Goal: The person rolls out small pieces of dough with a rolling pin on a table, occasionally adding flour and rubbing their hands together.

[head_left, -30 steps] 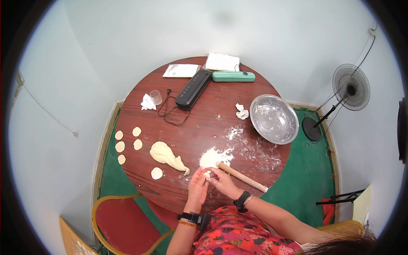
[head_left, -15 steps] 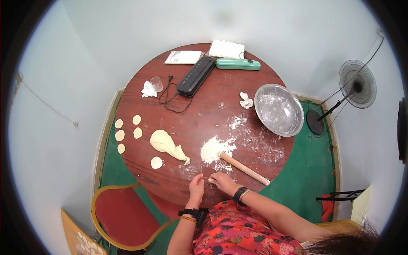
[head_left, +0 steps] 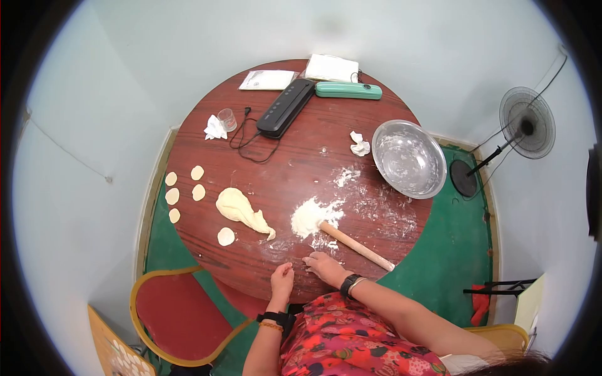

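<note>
A hand could pass over the desk [head_left: 269, 178] between the dough [head_left: 235, 205] and the cord [head_left: 257, 160]. The flour [head_left: 307, 218] and rolling pin [head_left: 357, 246] obstruct the near right, the bowl [head_left: 409, 158] the right edge.

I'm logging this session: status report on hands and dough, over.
Left hand and right hand apart at near side of table, grips unclear. Dough lump untouched. Rolling pin beyond right hand, one end at flour pile.

Black standing fan [head_left: 527, 123] right; red-seated chair [head_left: 182, 316] lower left.
</note>
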`<move>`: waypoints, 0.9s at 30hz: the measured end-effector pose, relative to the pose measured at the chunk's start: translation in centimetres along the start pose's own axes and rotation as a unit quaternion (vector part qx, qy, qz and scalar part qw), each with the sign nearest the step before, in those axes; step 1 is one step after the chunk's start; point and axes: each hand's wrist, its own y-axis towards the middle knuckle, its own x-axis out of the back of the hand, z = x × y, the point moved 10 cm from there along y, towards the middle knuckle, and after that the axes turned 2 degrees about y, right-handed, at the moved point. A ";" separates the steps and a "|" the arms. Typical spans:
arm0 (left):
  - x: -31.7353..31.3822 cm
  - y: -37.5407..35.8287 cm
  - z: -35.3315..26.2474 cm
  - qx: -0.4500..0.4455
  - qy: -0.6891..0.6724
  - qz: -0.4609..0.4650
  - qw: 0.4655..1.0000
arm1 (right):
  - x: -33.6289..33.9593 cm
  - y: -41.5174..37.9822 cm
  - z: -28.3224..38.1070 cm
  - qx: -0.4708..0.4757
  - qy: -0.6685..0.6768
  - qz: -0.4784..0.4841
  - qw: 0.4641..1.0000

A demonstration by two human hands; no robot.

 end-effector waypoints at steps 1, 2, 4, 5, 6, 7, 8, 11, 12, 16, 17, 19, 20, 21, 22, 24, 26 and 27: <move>0.0 -0.1 -0.1 0.010 0.002 0.002 1.000 | -0.6 0.2 -0.4 0.000 0.002 0.008 1.000; 0.1 -0.3 -0.2 0.021 0.004 0.002 1.000 | -0.8 0.5 -1.1 -0.005 -0.009 0.013 1.000; 0.5 -0.5 -0.2 0.020 -0.003 0.001 1.000 | -0.5 2.1 -2.1 -0.015 -0.028 0.025 0.999; 0.7 -0.5 0.0 0.008 -0.014 0.000 1.000 | 0.4 2.9 -2.6 -0.026 -0.040 0.001 0.999; 0.9 -0.7 0.0 -0.004 -0.026 -0.001 1.000 | 1.5 3.9 -3.0 -0.036 -0.052 -0.022 0.998; 1.1 -0.9 0.4 0.006 -0.037 -0.009 0.999 | 2.5 4.9 -3.4 -0.046 -0.064 -0.045 0.996; 1.5 -1.2 0.7 0.016 -0.048 -0.017 0.999 | 3.4 6.0 -3.7 -0.046 -0.066 -0.066 0.995; 2.8 -2.0 1.7 0.038 -0.061 -0.035 0.997 | 4.4 8.7 -3.8 -0.056 -0.102 -0.070 0.991; 3.4 -2.3 1.7 0.044 -0.060 -0.041 0.996 | 4.1 9.0 -3.6 -0.067 -0.133 -0.033 0.988; 5.4 -3.0 2.1 0.074 -0.093 -0.073 0.990 | 0.3 8.2 -3.3 -0.061 -0.158 0.081 0.982; 5.7 -2.8 2.4 0.069 -0.107 -0.079 0.989 | -0.4 7.1 -3.0 -0.049 -0.139 0.098 0.984; 5.6 -2.8 2.4 0.071 -0.130 -0.087 0.985 | -1.6 5.0 -3.2 0.001 -0.100 0.088 0.991; 5.5 -2.8 1.9 0.077 -0.138 -0.090 0.983 | -2.0 4.2 -3.3 0.024 -0.076 0.086 0.993; 5.4 -2.9 1.6 0.081 -0.145 -0.092 0.982 | -2.1 3.8 -3.0 0.048 -0.052 0.084 0.994; 5.1 -2.7 1.9 0.074 -0.144 -0.085 0.983 | 0.3 3.5 -2.0 0.012 -0.026 0.022 0.999; 4.1 -2.0 2.0 0.060 -0.140 -0.065 0.986 | 1.1 2.7 -1.9 -0.029 0.009 -0.010 0.999; 3.2 -1.6 1.8 0.056 -0.103 -0.055 0.992 | 1.0 2.2 -1.8 -0.033 0.027 0.000 0.999; 2.8 -1.5 1.5 0.055 -0.084 -0.049 0.994 | 0.5 2.1 -1.4 -0.017 0.028 0.029 0.999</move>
